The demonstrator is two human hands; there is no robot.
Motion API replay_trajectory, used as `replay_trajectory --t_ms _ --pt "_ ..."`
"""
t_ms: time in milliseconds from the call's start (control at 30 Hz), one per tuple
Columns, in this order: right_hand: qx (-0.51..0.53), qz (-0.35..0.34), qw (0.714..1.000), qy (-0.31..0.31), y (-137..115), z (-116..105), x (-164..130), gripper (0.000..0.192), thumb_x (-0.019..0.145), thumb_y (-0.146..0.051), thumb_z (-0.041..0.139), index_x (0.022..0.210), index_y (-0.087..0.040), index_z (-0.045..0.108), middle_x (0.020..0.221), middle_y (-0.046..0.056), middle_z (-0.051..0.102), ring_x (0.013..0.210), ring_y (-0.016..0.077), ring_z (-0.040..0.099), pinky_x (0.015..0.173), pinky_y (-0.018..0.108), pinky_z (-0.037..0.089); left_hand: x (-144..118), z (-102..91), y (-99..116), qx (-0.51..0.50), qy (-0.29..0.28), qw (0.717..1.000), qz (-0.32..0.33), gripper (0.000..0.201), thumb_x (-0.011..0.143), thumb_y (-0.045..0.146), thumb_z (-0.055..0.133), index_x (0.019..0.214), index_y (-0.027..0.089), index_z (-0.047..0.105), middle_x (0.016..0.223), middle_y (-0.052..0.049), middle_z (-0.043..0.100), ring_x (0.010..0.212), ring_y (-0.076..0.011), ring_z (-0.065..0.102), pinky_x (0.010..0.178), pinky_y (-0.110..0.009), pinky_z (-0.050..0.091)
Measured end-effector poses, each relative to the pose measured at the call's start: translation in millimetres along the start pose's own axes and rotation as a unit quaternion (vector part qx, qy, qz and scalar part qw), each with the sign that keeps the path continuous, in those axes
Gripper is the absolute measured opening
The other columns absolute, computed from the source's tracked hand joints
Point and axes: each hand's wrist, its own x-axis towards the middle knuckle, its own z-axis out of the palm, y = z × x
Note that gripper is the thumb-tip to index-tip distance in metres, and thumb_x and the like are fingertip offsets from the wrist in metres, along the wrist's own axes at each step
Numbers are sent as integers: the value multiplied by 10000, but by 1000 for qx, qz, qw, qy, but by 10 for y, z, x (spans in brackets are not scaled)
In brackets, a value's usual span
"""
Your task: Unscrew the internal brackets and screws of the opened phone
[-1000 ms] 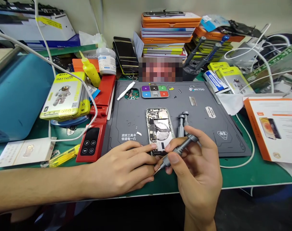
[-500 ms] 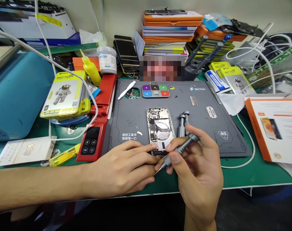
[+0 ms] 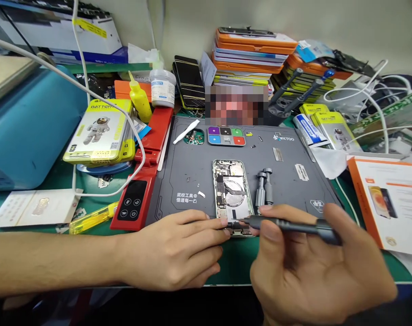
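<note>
Right hand: the right hand is nearest the camera, fingers curled round a grey screwdriver, thumb and forefinger pinching the shaft near the tip end; the tool lies almost level, pointing left.
Left hand: the left hand lies flat on the bench edge, fingers stretched together, fingertips pressing the bottom left corner of the opened phone; it grips nothing.
Phone position: flat on the grey work mat, near its front edge, back open with board and coil exposed, bottom end towards the person.
Step in hand: judged to be screw work at the phone's bottom end; the driver tip sits at or just above the lower boards, but contact with a screw is too small to tell.
Next move calls for: judged, a steadier, more upright tool and the holding fingers kept off the tip's path.
Obstructions: two spare drivers lie just beside the phone's right edge, near the working wrist.
Mid bench: a red device with buttons borders the mat's left side; a coloured screw tray and a white pry tool sit at the mat's far edge.
Far bench: battery boxes, a yellow bottle, stacked orange cases and white cables.
</note>
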Motion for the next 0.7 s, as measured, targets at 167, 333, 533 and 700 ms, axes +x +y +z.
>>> replay_trajectory --t_ms 167,333,533,700 --pt "-32 6 993 -110 63 91 53 687 893 -27 760 1532 -205 580 1017 47 747 863 191 792 733 316 712 21 6 -22 -10 2 1000 -3 270 1108 216 571 981 133 793 1287 -104 797 1251 -221 728 1075 -348 593" --pt "-33 48 990 -130 64 134 47 599 893 -32 761 1451 -207 634 996 42 768 858 171 794 661 237 688 41 -11 -41 -14 -9 1000 -10 269 1104 221 571 982 132 794 1231 -100 802 1255 -236 729 1026 -347 612" --pt "-32 87 987 -128 54 147 39 553 874 -34 792 1391 -194 677 992 46 778 861 165 800 665 207 683 22 14 -45 -17 -4 1000 -15 292 1102 200 540 930 143 769 1207 -98 803 1285 -257 719 1038 -359 610" --pt "-50 77 986 -136 51 150 37 532 879 -47 791 1383 -186 690 978 50 779 860 182 805 655 227 686 6 18 -50 -26 -13 999 -13 274 1103 187 537 959 137 766 1216 -98 800 1317 -272 704 1049 -386 617"
